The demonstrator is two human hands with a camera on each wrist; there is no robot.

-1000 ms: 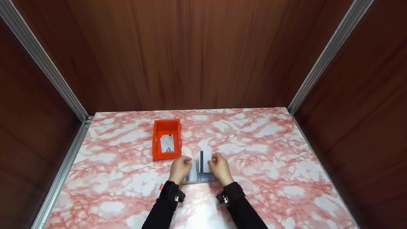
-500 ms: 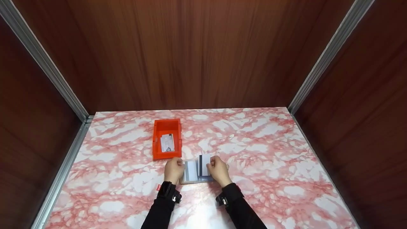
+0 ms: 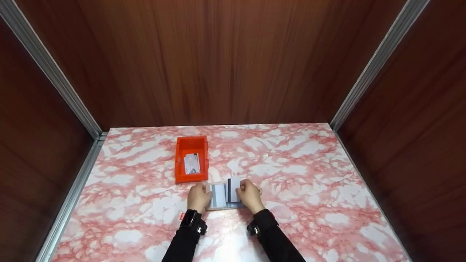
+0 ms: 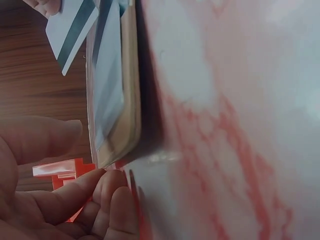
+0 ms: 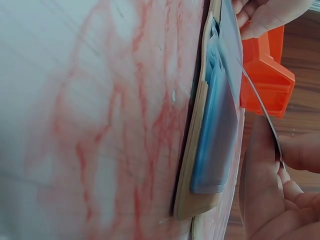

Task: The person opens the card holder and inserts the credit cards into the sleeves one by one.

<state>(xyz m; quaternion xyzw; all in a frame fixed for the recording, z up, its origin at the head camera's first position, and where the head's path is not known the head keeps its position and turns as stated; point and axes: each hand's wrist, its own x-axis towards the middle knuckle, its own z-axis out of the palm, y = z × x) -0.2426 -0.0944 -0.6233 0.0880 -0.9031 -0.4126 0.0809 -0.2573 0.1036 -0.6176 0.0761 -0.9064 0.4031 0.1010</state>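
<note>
right hand [image 3: 250, 194] with its grip pinching a dark-striped white card [image 3: 235, 190] above a card holder [image 4: 132, 85], left hand [image 3: 198, 197] at the holder's left edge, grip uncertain, orange bin [image 3: 192, 177] far left

1. No text, label, brand or number is readable in any view.
2. White cards [image 3: 191, 163] in the orange box [image 3: 191, 179], left of centre in the head view, bear dark print too small to read.
3. The striped card [image 3: 233, 189], below the head view's centre, shows only its dark band.
4. A red tag [image 3: 182, 216], lower left of centre, is too small to read.
</note>
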